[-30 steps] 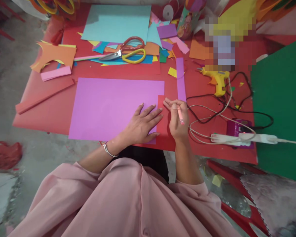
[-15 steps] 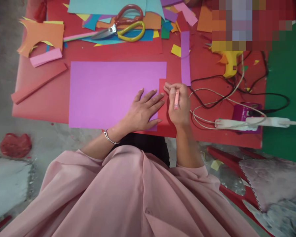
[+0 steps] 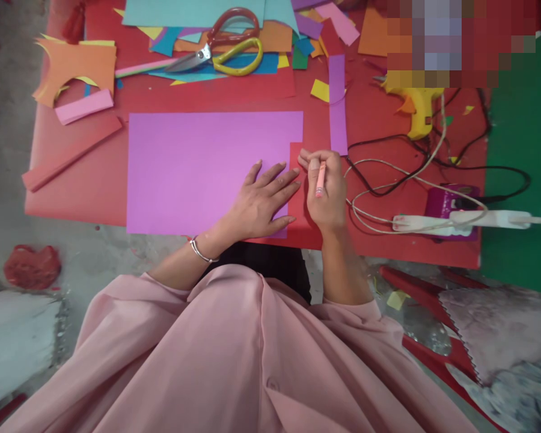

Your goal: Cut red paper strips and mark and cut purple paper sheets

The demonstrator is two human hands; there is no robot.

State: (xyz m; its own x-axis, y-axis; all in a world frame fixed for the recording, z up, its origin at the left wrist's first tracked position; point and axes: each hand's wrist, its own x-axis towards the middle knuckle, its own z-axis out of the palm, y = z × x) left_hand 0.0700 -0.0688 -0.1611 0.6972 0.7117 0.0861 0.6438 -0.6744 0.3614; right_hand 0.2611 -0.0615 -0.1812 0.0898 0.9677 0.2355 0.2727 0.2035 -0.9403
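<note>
A large purple paper sheet (image 3: 198, 168) lies flat on the red table (image 3: 85, 192). My left hand (image 3: 261, 201) rests open on the sheet's near right corner, fingers spread and pressing it down. A red paper piece (image 3: 297, 186) shows at the sheet's right edge, under that hand's fingertips. Just to the right, my right hand (image 3: 327, 189) is closed round a pink crayon (image 3: 320, 178), its tip at the red piece's top edge. A purple paper strip (image 3: 338, 105) lies just beyond my right hand.
Red-and-yellow scissors (image 3: 225, 48) lie on coloured paper scraps at the back. A yellow glue gun (image 3: 417, 105), tangled cables (image 3: 388, 180) and a white power strip (image 3: 460, 221) sit on the right. A folded red strip (image 3: 67, 159) and pink strip (image 3: 83, 106) lie at the left. Green board (image 3: 520, 180) borders the right.
The view has tilted down, so the table sits higher in frame. My right hand turned the crayon more upright and kept its place; my left hand stayed on the purple sheet.
</note>
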